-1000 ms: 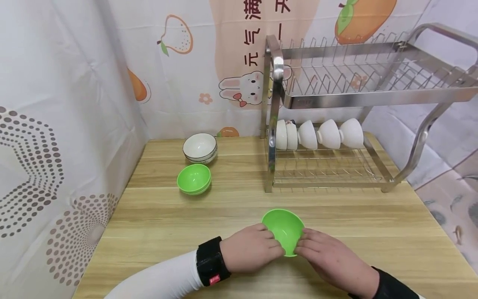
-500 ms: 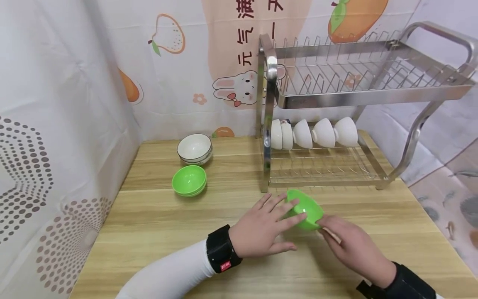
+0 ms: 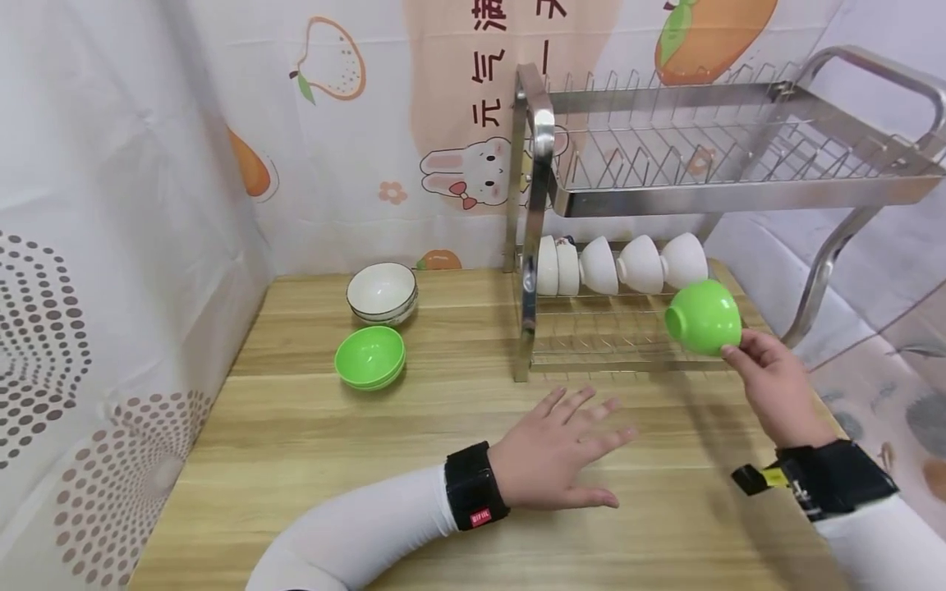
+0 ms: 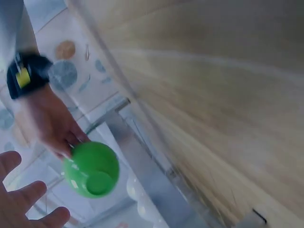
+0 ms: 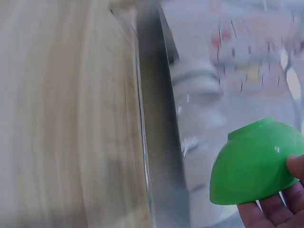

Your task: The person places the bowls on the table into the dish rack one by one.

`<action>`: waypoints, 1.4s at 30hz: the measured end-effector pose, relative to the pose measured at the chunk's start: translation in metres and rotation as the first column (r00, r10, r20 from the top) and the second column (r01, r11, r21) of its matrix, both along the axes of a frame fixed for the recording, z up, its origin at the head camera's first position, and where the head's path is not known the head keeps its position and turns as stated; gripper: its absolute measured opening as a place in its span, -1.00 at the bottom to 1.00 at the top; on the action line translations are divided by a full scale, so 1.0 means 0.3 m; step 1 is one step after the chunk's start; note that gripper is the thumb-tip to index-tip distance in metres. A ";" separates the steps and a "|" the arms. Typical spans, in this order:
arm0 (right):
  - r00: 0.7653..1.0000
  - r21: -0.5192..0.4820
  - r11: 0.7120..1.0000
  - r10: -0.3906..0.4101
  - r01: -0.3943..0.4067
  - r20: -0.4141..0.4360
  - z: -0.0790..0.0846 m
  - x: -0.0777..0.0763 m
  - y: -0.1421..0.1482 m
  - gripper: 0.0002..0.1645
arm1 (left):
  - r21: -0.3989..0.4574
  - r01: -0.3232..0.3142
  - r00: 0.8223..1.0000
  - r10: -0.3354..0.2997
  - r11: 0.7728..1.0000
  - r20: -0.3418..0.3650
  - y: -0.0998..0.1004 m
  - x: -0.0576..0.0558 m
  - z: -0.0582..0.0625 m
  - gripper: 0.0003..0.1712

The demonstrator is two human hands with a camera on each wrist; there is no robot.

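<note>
A green bowl point(image 3: 704, 317) is held up in my right hand point(image 3: 785, 384), thumb on the outside and fingers under the rim. It is tipped on its side, foot towards the left, in front of the dish rack's lower tier. The right wrist view shows the same bowl point(image 5: 259, 164) pinched near its rim. My left hand point(image 3: 557, 451) hovers over the table with fingers spread and holds nothing. Several white bowls point(image 3: 641, 264) stand on edge along the back of the rack's lower tier point(image 3: 628, 361).
A two-tier metal dish rack point(image 3: 665, 201) stands at the back right, its upper tier overhanging the lower. On the left of the wooden table point(image 3: 296, 460) sit stacked green bowls point(image 3: 369, 359) and, behind them, stacked white bowls point(image 3: 381, 293). Curtains hang behind and to the left.
My right hand has lifted the green bowl off to the right and up to the rack, turning it on its side. The left hand has let go of the bowl and spread its fingers.
</note>
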State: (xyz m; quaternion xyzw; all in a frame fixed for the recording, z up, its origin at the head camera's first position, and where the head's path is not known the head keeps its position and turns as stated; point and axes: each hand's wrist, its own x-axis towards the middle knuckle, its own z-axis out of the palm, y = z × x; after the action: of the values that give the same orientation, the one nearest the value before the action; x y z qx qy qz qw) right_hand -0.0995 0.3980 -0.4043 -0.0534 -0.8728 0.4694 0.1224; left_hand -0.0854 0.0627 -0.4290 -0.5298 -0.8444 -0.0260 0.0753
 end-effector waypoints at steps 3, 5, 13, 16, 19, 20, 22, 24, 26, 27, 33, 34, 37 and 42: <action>0.999 -0.147 0.989 0.004 0.002 0.038 -0.019 -0.040 0.086 -0.87 | -0.004 0.038 0.999 -0.038 0.999 -0.010 0.033 0.008 -0.012 -0.05; 0.998 -0.262 0.965 0.026 -0.010 0.058 -0.036 -0.064 0.126 -0.88 | -0.002 0.052 0.998 -0.052 0.999 -0.027 0.046 0.014 -0.021 -0.04; 0.987 -0.129 0.991 0.003 0.018 0.163 -0.079 -0.148 0.153 -0.69 | -0.015 0.070 0.997 -0.071 0.997 -0.033 0.057 0.032 -0.050 -0.02; 0.982 -0.001 0.999 -0.045 0.046 0.183 -0.081 -0.163 0.144 -0.54 | -0.003 0.083 0.995 -0.083 0.997 -0.052 0.063 0.035 -0.058 -0.03; 0.980 0.053 0.997 -0.067 0.058 0.187 -0.081 -0.172 0.138 -0.48 | 0.012 0.087 0.994 -0.086 0.996 -0.060 0.067 0.035 -0.067 -0.03; 0.980 0.070 0.996 -0.073 0.061 0.187 -0.082 -0.172 0.138 -0.48 | 0.014 0.087 0.995 -0.086 0.996 -0.058 0.068 0.035 -0.070 -0.03; 0.980 0.094 0.994 -0.080 0.064 0.182 -0.084 -0.170 0.140 -0.50 | 0.018 0.085 0.995 -0.084 0.996 -0.057 0.069 0.034 -0.075 -0.03; 0.981 0.114 0.991 -0.083 0.063 0.177 -0.086 -0.165 0.143 -0.51 | 0.021 0.084 0.995 -0.083 0.996 -0.055 0.070 0.034 -0.079 -0.03; 0.979 0.133 0.989 -0.087 0.063 0.183 -0.088 -0.161 0.146 -0.50 | 0.018 0.081 0.995 -0.080 0.997 -0.053 0.071 0.035 -0.082 -0.03; 0.978 0.141 0.988 -0.088 0.062 0.187 -0.089 -0.159 0.148 -0.50 | 0.018 0.081 0.995 -0.080 0.997 -0.054 0.072 0.035 -0.083 -0.03; 0.972 0.168 0.984 -0.097 0.061 0.216 -0.085 -0.151 0.149 -0.44 | 0.007 0.062 0.997 -0.061 0.998 -0.049 0.062 0.044 -0.080 -0.05; 0.971 0.167 0.984 -0.096 0.059 0.220 -0.086 -0.152 0.149 -0.42 | 0.002 0.055 0.998 -0.055 0.998 -0.044 0.060 0.045 -0.078 -0.05; 0.971 0.152 0.987 -0.082 0.048 0.226 -0.085 -0.155 0.147 -0.35 | -0.012 0.034 0.999 -0.034 0.999 -0.036 0.050 0.045 -0.073 -0.06; 0.971 0.090 0.995 -0.072 0.052 0.227 -0.079 -0.148 0.142 -0.21 | -0.015 0.016 1.000 -0.016 1.000 -0.020 0.026 0.045 -0.063 -0.07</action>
State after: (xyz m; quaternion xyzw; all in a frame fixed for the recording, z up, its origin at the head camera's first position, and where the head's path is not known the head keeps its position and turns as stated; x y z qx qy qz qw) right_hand -0.1439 0.4405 -0.4280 -0.1294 -0.8979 0.4191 0.0374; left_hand -0.0718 0.0704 -0.4479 -0.5373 -0.8395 -0.0150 0.0797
